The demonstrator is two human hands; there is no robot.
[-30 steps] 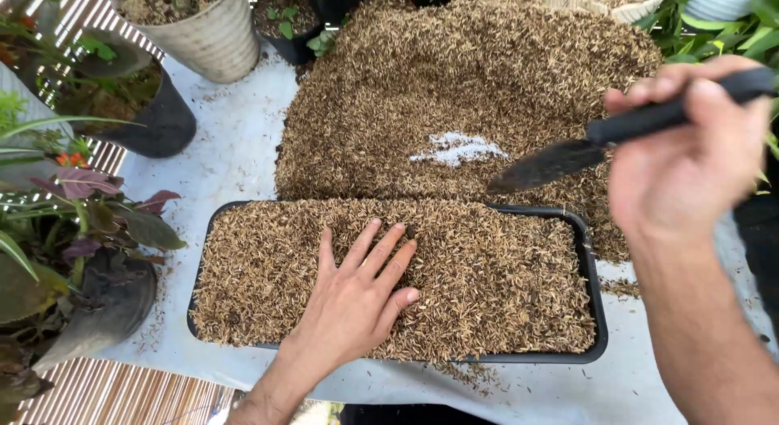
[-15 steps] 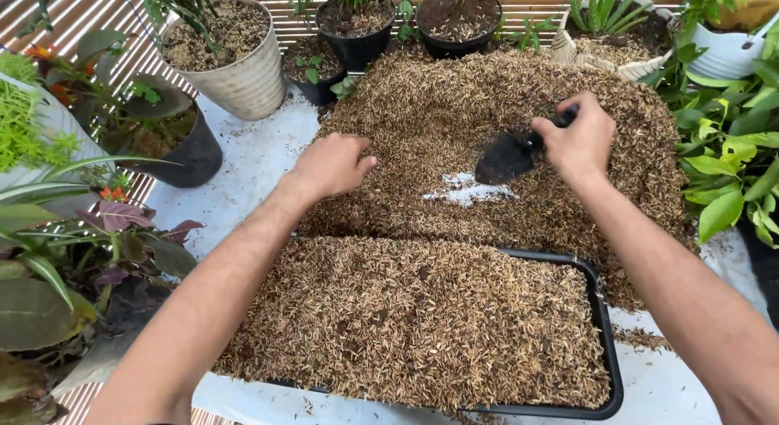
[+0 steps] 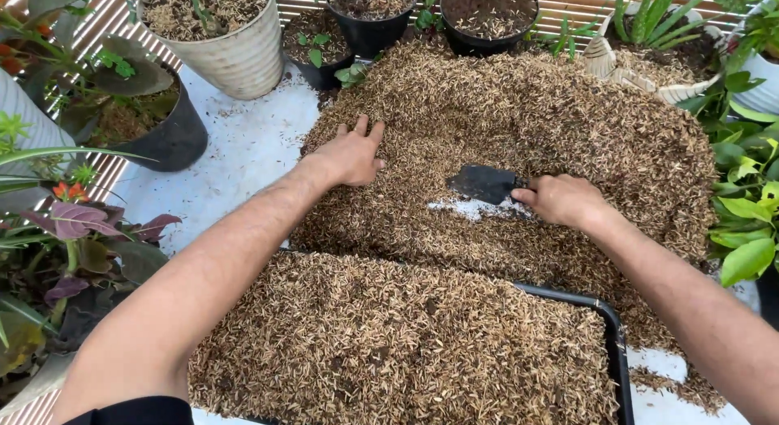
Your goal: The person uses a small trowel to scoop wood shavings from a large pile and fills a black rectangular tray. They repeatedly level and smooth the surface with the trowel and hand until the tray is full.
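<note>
Scooping husks (image 3: 519,108) | right hand (image 3: 561,200) fingers gripping trowel (image 3: 484,183), blade flat at mid-heap | left hand (image 3: 350,155) spread on heap | keep blade low, brace heap | tray (image 3: 610,327) just below

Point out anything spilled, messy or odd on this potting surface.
Loose brown husk mix lies heaped on the white surface, not in a container. A bare white patch shows through beside the small black trowel in the right hand. Stray husks lie outside the filled black rectangular tray. The left hand rests on the heap.
</note>
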